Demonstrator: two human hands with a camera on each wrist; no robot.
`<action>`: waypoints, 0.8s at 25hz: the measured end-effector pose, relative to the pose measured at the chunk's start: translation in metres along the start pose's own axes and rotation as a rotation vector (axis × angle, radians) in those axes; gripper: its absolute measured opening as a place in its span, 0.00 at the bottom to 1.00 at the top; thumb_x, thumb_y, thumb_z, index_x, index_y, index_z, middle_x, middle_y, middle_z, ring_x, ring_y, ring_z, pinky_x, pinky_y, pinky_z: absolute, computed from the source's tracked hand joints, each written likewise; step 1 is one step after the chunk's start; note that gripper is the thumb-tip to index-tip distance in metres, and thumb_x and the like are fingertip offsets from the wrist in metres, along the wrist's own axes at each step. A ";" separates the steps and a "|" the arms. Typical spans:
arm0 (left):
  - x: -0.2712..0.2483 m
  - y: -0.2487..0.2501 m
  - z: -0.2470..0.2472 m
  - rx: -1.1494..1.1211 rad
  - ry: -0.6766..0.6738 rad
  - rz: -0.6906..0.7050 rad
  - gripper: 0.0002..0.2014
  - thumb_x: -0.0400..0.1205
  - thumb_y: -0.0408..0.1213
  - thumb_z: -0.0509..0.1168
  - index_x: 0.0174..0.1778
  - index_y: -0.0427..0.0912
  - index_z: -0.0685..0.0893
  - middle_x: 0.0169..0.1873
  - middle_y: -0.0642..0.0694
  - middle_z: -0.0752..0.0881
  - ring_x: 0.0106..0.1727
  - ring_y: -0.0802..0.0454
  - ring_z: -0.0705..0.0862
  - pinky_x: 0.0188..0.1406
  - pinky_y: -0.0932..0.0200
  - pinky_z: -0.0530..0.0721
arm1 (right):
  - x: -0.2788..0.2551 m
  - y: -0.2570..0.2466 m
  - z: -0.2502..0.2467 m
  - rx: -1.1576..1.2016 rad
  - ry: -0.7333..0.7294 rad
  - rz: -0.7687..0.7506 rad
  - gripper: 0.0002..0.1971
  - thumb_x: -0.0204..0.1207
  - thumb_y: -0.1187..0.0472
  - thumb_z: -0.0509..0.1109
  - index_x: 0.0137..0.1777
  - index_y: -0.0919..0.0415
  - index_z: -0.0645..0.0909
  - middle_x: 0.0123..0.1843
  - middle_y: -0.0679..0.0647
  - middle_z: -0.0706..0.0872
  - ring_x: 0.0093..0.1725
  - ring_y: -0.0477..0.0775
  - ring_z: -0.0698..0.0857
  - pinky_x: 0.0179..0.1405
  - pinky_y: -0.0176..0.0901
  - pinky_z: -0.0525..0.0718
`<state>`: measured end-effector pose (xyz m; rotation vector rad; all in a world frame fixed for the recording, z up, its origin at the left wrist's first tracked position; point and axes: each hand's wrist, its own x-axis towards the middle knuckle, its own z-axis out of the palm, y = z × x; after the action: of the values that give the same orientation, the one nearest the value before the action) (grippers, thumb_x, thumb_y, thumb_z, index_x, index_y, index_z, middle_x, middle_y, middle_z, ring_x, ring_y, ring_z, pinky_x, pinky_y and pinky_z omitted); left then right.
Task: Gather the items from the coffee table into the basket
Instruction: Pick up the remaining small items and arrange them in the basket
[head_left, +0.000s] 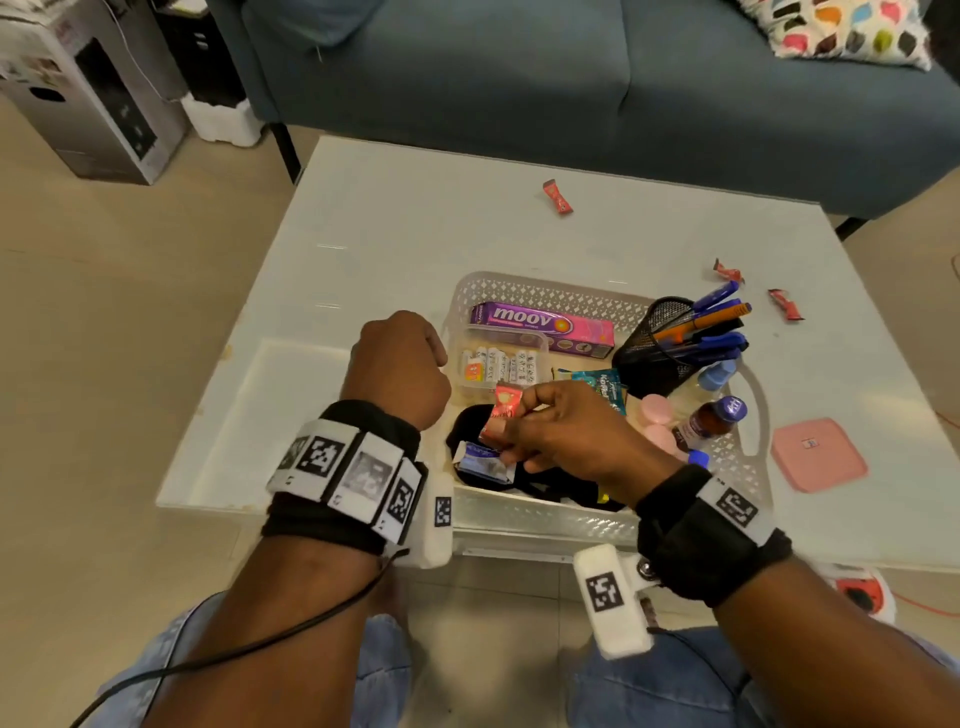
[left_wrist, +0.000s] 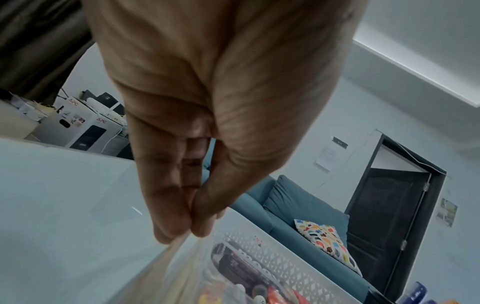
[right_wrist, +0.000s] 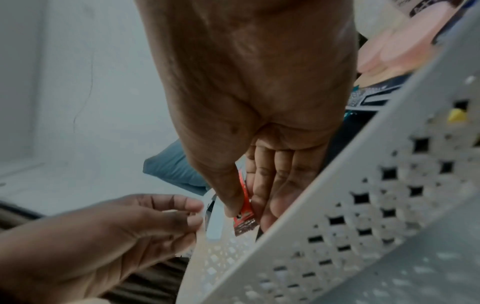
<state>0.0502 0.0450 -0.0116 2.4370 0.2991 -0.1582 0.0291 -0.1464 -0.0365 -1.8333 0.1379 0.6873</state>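
Red sachet held over a nearly full basket, three more wrappers left on the table.

The white glass-topped coffee table (head_left: 395, 244) carries the white perforated plastic basket (head_left: 545, 296) at its near edge, already crowded with a purple "moov" carton (head_left: 540, 325), a tipped black mesh pen holder (head_left: 660, 343) and bottles. The left hand (head_left: 400, 369) pinches the basket's left rim, fingers curled on it. The right hand (head_left: 566, 431) hovers above the basket's near left part, thumb and fingers nipping a small red foil sachet (head_left: 504, 410). It looks light, limp and slippery, best held mid-body. Three like red wrappers (head_left: 557, 196) lie well apart on open table beyond and right; a flat pink square lid (head_left: 818, 454) sits just beside the basket's right rim. Free room in the basket is scant, mostly near the front.
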 end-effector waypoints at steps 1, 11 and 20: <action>-0.001 0.001 -0.002 -0.016 -0.008 -0.007 0.10 0.76 0.24 0.71 0.40 0.46 0.87 0.47 0.43 0.89 0.50 0.45 0.88 0.48 0.58 0.81 | 0.003 -0.003 0.006 -0.052 -0.001 -0.001 0.15 0.78 0.58 0.81 0.51 0.72 0.85 0.43 0.65 0.95 0.43 0.58 0.95 0.34 0.37 0.89; -0.004 0.006 -0.013 -0.066 -0.043 -0.025 0.11 0.76 0.22 0.69 0.46 0.41 0.92 0.48 0.41 0.90 0.53 0.43 0.89 0.54 0.53 0.87 | 0.039 -0.038 0.034 -0.454 -0.038 0.132 0.14 0.79 0.55 0.78 0.47 0.68 0.93 0.36 0.52 0.92 0.25 0.43 0.85 0.14 0.25 0.71; -0.003 0.008 -0.010 -0.025 -0.028 -0.015 0.11 0.76 0.22 0.69 0.42 0.43 0.91 0.47 0.43 0.90 0.52 0.44 0.88 0.54 0.54 0.86 | 0.036 -0.020 0.029 -0.452 -0.107 0.053 0.14 0.85 0.58 0.71 0.47 0.68 0.93 0.39 0.56 0.94 0.28 0.45 0.85 0.39 0.36 0.88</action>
<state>0.0492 0.0451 0.0017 2.4061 0.3051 -0.1943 0.0554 -0.1042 -0.0446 -2.2222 -0.0448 0.9064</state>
